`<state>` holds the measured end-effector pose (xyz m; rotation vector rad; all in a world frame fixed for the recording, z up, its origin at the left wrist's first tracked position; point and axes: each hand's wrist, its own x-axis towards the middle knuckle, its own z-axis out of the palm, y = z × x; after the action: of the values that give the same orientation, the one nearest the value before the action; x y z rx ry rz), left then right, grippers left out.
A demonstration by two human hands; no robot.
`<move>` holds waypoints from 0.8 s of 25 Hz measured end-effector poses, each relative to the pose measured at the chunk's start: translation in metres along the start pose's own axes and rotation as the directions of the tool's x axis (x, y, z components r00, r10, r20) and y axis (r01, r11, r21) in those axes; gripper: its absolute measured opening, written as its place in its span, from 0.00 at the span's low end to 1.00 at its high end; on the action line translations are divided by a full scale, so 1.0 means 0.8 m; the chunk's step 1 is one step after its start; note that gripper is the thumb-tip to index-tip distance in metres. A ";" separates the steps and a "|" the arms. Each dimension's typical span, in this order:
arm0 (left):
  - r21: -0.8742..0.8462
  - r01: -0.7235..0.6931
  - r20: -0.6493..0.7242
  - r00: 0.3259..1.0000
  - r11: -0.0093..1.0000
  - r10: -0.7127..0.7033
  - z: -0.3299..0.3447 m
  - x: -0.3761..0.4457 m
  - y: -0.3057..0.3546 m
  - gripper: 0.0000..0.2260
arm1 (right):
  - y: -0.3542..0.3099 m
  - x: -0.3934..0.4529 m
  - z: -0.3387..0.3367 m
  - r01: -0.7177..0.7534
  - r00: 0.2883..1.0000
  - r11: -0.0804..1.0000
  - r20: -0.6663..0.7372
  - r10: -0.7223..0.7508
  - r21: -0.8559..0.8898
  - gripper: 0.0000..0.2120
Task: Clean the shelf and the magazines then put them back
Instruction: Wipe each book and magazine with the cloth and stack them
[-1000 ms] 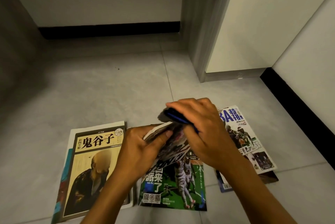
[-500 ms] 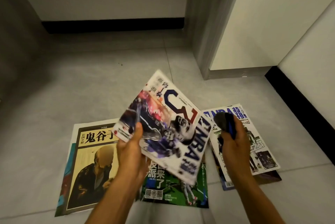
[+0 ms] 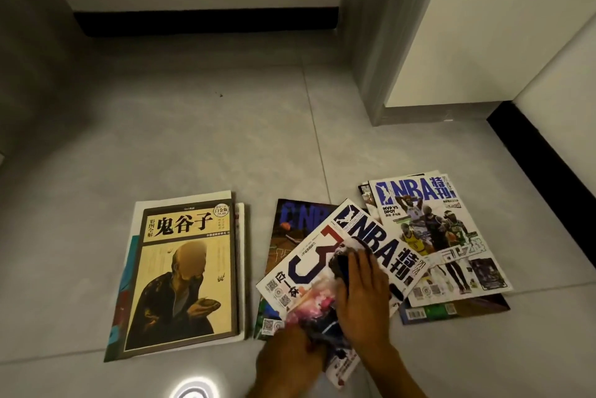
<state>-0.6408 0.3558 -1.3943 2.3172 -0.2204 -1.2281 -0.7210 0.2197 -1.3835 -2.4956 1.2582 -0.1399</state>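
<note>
Grey floor tiles [image 3: 200,152] carry three piles: a yellow book [image 3: 183,272] on the left, magazines [image 3: 438,236] on the right, and between them a tilted magazine [image 3: 322,268] (big "3" on the cover). The right hand [image 3: 364,297] presses a dark cloth [image 3: 342,264] onto it, fingers fairly flat; the left hand [image 3: 290,355] grips its near edge.

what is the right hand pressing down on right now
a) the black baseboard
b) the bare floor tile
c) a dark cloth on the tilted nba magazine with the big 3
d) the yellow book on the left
c: the right hand lies flat over a dark cloth on the tilted NBA magazine, well apart from the yellow book.
</note>
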 end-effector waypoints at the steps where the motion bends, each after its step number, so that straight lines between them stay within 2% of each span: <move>1: 0.263 -0.140 -0.022 0.988 0.955 0.151 -0.028 -0.030 0.041 0.11 | -0.008 -0.017 0.007 0.076 0.996 0.997 0.043 -0.075 -0.012 0.26; 2: 0.431 -0.318 -0.013 0.933 0.844 0.359 -0.045 -0.048 0.055 0.13 | -0.012 -0.034 0.019 0.210 0.977 0.977 0.045 -0.208 -0.034 0.28; 3: 0.547 -0.363 -0.007 0.899 0.754 0.437 -0.060 -0.043 0.059 0.20 | -0.014 -0.049 0.023 0.359 0.933 0.932 0.049 -0.357 -0.049 0.32; 4: 0.624 -0.382 0.016 0.878 0.681 0.478 -0.073 -0.037 0.059 0.28 | -0.007 -0.053 0.023 0.481 0.877 0.874 0.048 -0.478 -0.073 0.36; 5: 0.660 -0.378 0.086 0.897 0.650 0.434 -0.082 -0.029 0.063 0.34 | 0.006 -0.044 0.013 0.562 0.826 0.817 0.040 -0.562 -0.129 0.36; 6: 0.672 -0.385 0.128 0.902 0.633 0.413 -0.086 -0.022 0.061 0.37 | 0.023 -0.030 0.005 0.565 0.820 0.801 0.030 -0.571 -0.201 0.36; 7: 0.671 -0.391 0.159 0.906 0.630 0.393 -0.088 -0.019 0.061 0.39 | 0.036 -0.011 -0.005 0.491 0.864 0.839 0.013 -0.503 -0.235 0.35; 8: 0.671 -0.395 0.165 0.905 0.627 0.393 -0.087 -0.016 0.057 0.40 | 0.047 0.011 -0.016 0.346 0.932 0.918 -0.046 -0.360 -0.193 0.33; 9: 0.676 -0.396 0.158 0.901 0.621 0.403 -0.087 -0.017 0.055 0.40 | 0.050 0.026 -0.021 0.148 0.982 0.986 -0.108 -0.156 -0.079 0.29; 10: 0.686 -0.393 0.143 0.898 0.613 0.416 -0.084 -0.017 0.053 0.39 | 0.040 0.030 -0.017 -0.010 0.992 1.000 -0.123 0.012 0.015 0.26; 11: 0.698 -0.390 0.129 0.893 0.600 0.430 -0.082 -0.015 0.052 0.39 | 0.017 0.024 -0.010 -0.093 0.990 0.994 -0.103 0.100 0.064 0.26; 12: 0.709 -0.381 0.120 0.895 0.594 0.430 -0.080 -0.012 0.052 0.39 | -0.011 0.013 0.002 -0.060 0.995 0.996 -0.069 0.065 0.068 0.30; 13: 0.707 -0.377 0.117 0.897 0.598 0.427 -0.079 -0.008 0.049 0.39 | -0.035 -0.002 0.015 0.063 0.998 0.997 -0.020 -0.062 0.054 0.35; 15: 0.697 -0.372 0.123 0.904 0.613 0.409 -0.080 -0.007 0.048 0.41 | -0.040 -0.005 0.029 0.406 0.914 0.912 0.019 -0.406 -0.064 0.42; 16: 0.699 -0.366 0.132 0.910 0.615 0.392 -0.080 -0.007 0.048 0.42 | -0.025 0.020 0.020 0.488 0.871 0.864 0.010 -0.490 -0.128 0.41; 17: 0.699 -0.365 0.142 0.914 0.615 0.381 -0.081 -0.007 0.049 0.41 | -0.008 0.050 0.008 0.470 0.881 0.871 0.012 -0.473 -0.145 0.39; 18: 0.700 -0.367 0.145 0.913 0.613 0.382 -0.081 -0.008 0.050 0.40 | 0.009 0.080 -0.003 0.355 0.931 0.924 -0.033 -0.363 -0.140 0.35; 19: 0.698 -0.367 0.139 0.912 0.615 0.386 -0.080 -0.008 0.051 0.40 | 0.018 0.102 -0.011 0.161 0.978 0.981 -0.115 -0.174 -0.111 0.32; 20: 0.693 -0.365 0.134 0.912 0.622 0.387 -0.079 -0.009 0.051 0.39 | 0.013 0.111 -0.012 -0.021 0.988 0.999 -0.151 0.013 -0.050 0.29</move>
<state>-0.5902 0.3460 -1.3391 2.6834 -1.3206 -0.9787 -0.6774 0.1409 -1.3835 -2.5580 1.3575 -0.3009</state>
